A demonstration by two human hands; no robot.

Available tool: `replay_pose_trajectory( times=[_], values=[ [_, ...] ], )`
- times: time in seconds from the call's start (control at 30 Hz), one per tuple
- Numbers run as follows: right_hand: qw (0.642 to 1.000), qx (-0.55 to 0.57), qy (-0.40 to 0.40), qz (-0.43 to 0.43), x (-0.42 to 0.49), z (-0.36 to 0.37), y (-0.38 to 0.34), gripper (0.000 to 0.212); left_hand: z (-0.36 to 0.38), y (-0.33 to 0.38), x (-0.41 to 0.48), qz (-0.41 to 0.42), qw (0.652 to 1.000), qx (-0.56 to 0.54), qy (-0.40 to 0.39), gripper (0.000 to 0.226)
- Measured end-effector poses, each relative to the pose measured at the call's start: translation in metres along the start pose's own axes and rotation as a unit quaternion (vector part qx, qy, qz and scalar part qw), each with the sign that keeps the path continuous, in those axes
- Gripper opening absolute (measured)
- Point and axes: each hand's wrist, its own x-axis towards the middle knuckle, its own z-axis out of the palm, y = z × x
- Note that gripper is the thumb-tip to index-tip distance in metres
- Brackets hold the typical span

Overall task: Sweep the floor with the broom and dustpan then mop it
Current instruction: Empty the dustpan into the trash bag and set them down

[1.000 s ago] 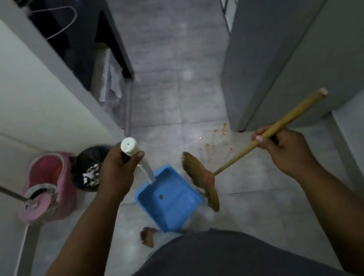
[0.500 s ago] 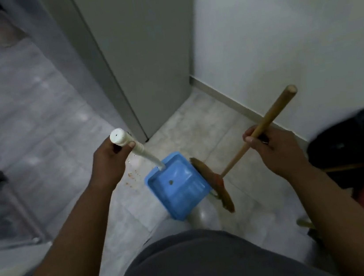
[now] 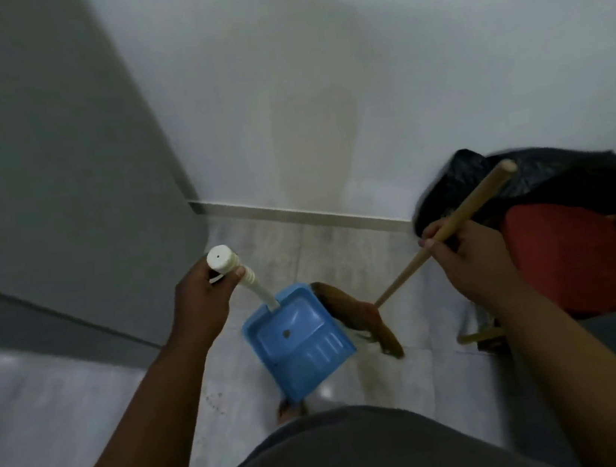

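Observation:
My left hand grips the white handle of a blue dustpan, which hangs above the tiled floor with a small dark speck in its tray. My right hand holds the wooden stick of a broom. The broom's brown bristles hang just right of the dustpan, touching its right rim. A bare foot shows under the pan.
A grey cabinet side stands at left, a white wall ahead with a skirting strip. A black bag and a red seat crowd the right. A few crumbs lie on the floor by my left forearm.
The view has swung right, from the corridor with the pink mop bucket to the wall corner. Both hands keep the same hold on the dustpan and broom.

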Motion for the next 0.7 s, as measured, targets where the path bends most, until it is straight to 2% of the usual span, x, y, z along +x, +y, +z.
replay_pose_trajectory(
  times=[0.23, 0.43, 0.6, 0.7],
  values=[
    [0.997, -0.041, 0.052, 0.036, 0.052, -0.02, 0.026, 0.007, 0.062, 0.027, 0.081, 0.039, 0.996, 0.02, -0.084, 0.029],
    [0.992, -0.003, 0.081, 0.098, 0.107, -0.041, 0.083, 0.008, 0.135, 0.049, 0.137, 0.037, 0.989, 0.063, -0.128, 0.031],
    [0.985, 0.062, 0.065, 0.149, 0.162, -0.057, 0.134, 0.008, 0.202, 0.073, 0.178, 0.013, 0.985, 0.099, -0.142, 0.031],
    [0.983, 0.088, 0.055, 0.152, 0.194, -0.067, 0.154, 0.013, 0.241, 0.087, 0.193, 0.013, 0.981, 0.119, -0.154, 0.031]
  ],
)
